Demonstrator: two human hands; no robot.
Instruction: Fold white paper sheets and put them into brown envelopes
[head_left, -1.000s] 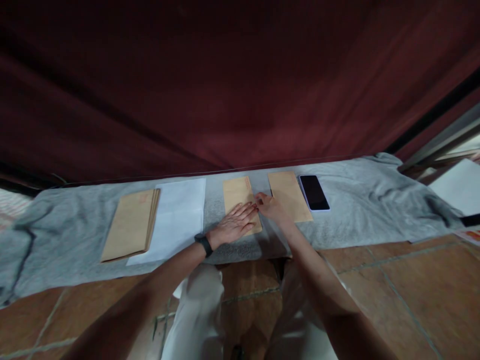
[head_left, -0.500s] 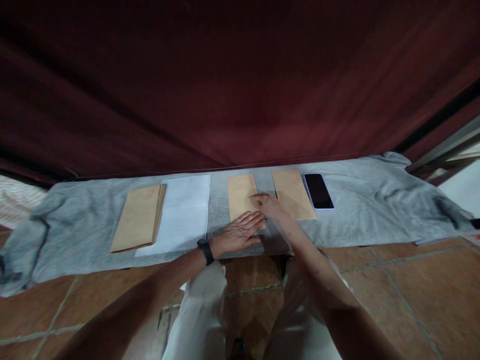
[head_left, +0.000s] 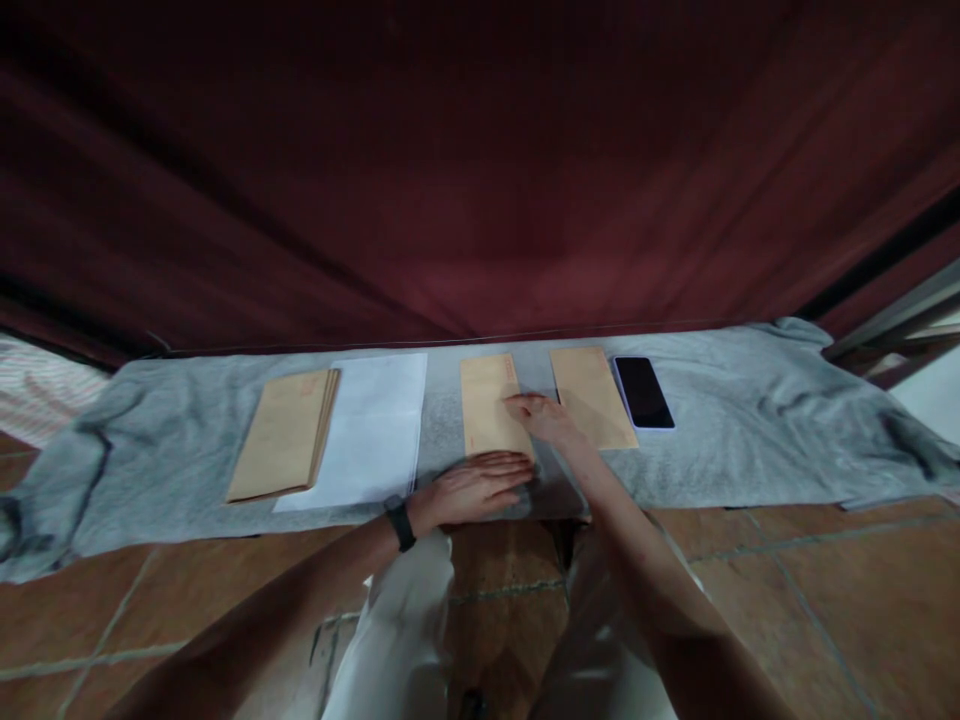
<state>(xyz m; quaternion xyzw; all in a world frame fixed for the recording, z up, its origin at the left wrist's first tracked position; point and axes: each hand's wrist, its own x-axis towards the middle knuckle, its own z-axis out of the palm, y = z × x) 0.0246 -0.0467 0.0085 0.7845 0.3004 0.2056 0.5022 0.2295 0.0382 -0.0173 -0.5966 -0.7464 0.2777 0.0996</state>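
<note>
A tan paper envelope lies upright in front of me on a grey cloth. My left hand, with a dark watch on its wrist, lies flat across the envelope's near end, fingers stretched out to the right. At the envelope's right edge, my right hand has its fingers drawn together, the tips on the paper; its thumb is mostly hidden. Another tan envelope lies just right of that hand, with a dark strip along its left edge.
Farther left, a stack of tan envelopes overlaps white paper sheets. A phone with a dark screen lies at the right. The grey cloth covers a narrow surface before a dark red curtain. Brown floor tiles show below.
My left hand has slid toward me, from the envelope's lower part down to its near end. The right hand stays at the right edge. The whole view has shifted slightly.
</note>
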